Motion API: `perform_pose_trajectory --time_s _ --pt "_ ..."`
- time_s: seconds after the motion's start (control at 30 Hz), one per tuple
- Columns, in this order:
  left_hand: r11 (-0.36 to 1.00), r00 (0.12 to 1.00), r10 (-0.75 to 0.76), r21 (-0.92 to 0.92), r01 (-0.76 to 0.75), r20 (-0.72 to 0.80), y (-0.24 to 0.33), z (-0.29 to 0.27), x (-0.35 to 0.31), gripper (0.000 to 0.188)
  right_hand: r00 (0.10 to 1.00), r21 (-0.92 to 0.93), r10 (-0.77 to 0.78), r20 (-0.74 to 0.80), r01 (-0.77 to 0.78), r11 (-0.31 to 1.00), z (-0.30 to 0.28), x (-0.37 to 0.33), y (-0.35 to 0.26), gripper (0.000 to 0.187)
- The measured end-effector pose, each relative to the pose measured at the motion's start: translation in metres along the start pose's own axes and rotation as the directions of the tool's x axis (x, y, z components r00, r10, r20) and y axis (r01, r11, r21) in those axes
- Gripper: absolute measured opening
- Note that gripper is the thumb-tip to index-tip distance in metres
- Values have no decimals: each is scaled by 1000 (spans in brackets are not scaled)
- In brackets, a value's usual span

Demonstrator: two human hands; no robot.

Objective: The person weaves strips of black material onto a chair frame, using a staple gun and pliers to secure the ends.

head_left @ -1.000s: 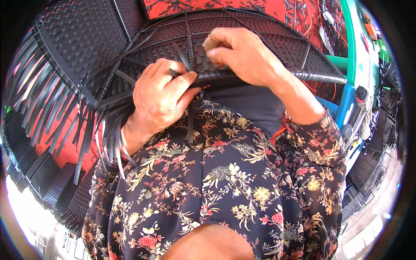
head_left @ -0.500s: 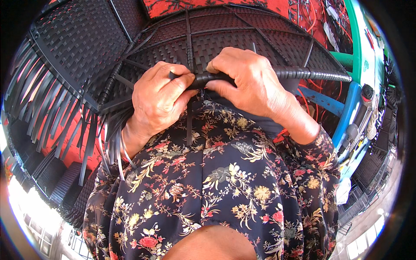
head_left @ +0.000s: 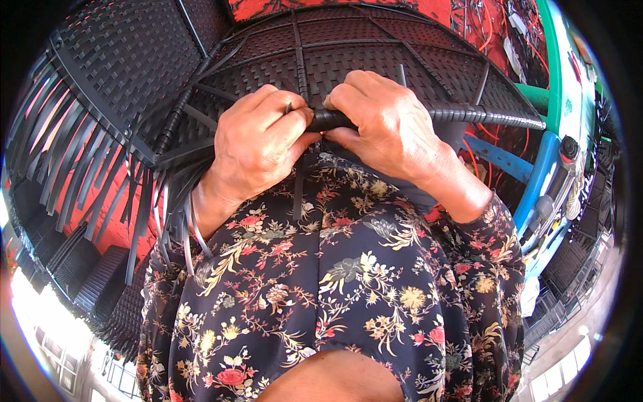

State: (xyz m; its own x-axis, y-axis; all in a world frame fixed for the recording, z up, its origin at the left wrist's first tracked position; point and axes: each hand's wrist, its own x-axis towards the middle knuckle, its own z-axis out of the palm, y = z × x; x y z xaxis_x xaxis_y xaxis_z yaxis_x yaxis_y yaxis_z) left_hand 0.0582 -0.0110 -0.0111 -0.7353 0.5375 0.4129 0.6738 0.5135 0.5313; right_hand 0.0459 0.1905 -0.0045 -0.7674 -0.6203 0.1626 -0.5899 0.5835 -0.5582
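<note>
A black wicker frame [head_left: 362,67] with woven panels lies before me. Its near bar [head_left: 482,116] is wound with glossy black plastic strip and runs under both hands. My left hand [head_left: 258,144] is closed in a pinch on a flat black strip at the bar; a short end pokes out above its fingers. My right hand [head_left: 388,127] grips the wrapped bar just to the right, thumb below and fingers above. Between the hands a short dark stretch of winding shows. A loose black strip [head_left: 299,191] hangs below the left hand. The fingertips' undersides are hidden.
Many loose strip ends [head_left: 80,167] fringe the woven side panel [head_left: 127,74] at left. At right stand a green tubular frame [head_left: 552,74] and a blue bar [head_left: 538,174] with tools [head_left: 569,147] beside it. Red cloth [head_left: 395,7] and offcuts lie beyond the frame.
My left hand has turned and moved slightly right along the bar, its fingers now curled more tightly round the strip. My right hand keeps its hold on the bar.
</note>
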Motion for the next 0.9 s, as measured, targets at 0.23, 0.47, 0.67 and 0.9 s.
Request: perform_pose_trajectory --time_s 0.23,0.47,0.67,0.9 --pt "997 998 61 39 -61 14 0 -1 -4 33 1000 27 5 -22 -4 1000 1 -4 0 23" --pt "1000 1000 9 7 -10 23 -2 0 -3 32 1000 17 13 -21 -13 1000 3 -4 0 22" --pt "1000 1000 -1 -5 1 17 -4 5 -2 31 999 -21 0 -52 -1 1000 6 -4 1 22" --pt "997 997 -61 -32 63 56 -4 7 -1 30 998 -42 9 -62 -12 999 7 -4 4 23"
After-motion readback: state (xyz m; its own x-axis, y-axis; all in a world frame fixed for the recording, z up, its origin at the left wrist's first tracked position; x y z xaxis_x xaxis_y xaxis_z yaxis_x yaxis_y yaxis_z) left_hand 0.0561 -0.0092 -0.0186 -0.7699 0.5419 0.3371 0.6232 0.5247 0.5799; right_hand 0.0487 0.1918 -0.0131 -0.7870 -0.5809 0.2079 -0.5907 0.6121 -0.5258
